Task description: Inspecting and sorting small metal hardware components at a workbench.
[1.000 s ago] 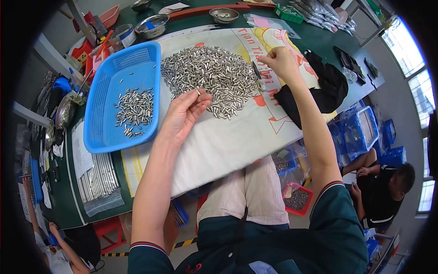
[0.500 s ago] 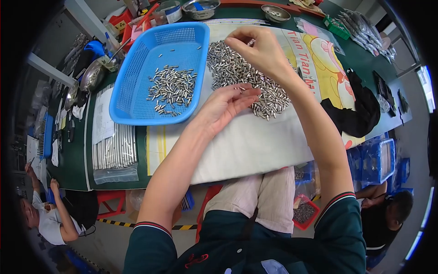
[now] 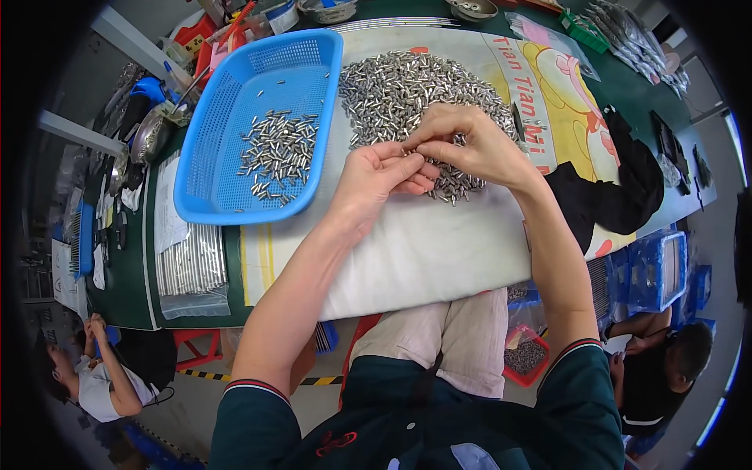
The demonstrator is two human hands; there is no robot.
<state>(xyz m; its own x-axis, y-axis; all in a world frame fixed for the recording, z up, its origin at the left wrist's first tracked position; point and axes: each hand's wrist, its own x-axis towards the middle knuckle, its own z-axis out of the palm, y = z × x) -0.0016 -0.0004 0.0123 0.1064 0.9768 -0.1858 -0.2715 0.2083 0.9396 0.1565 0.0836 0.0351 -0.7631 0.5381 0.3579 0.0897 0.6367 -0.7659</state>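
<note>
The white cloth sheet (image 3: 439, 251) covers your table, with the blue perforated plastic basket (image 3: 258, 125) at its left edge holding a few pins. The heap of small silver metal pins (image 3: 415, 94) lies just right of the basket. Your left hand (image 3: 380, 176) and right hand (image 3: 470, 145) meet at the heap's near edge, fingertips pinched together on a pin or two.

Bare white cloth (image 3: 439, 251) near, pin heap (image 3: 407, 90) beyond, blue basket (image 3: 196, 168) left

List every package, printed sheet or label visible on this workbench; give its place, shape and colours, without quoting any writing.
Printed sheet: under the metal pins, right; yellow cartoon, red lettering.
Clear bag: left of the white cloth; flat, holds silvery rods.
Clear pink-tinted packet: far edge, right.
White paper sheets: beside the blue basket.
</note>
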